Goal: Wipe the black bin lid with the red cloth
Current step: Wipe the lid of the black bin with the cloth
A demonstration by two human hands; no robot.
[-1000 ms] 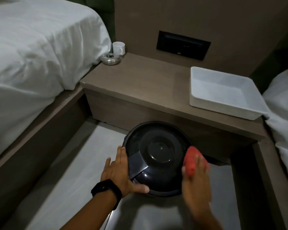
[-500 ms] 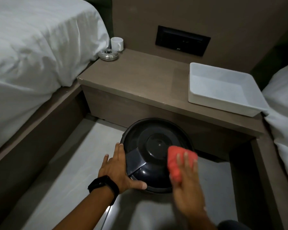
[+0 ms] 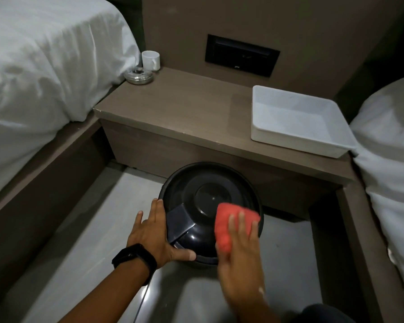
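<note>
The black bin lid [image 3: 203,206] between the hands is looking like glossy, smooth plastic, and the red cloth [image 3: 229,227] under the right hand [image 3: 240,264] is looking soft and nubby. The floor [image 3: 84,241] left of them is showing a matt grey finish.

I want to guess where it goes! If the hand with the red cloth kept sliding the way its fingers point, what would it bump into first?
Probably the raised round centre of the lid, just past the cloth under the right hand. Depth is hard to judge.
</note>
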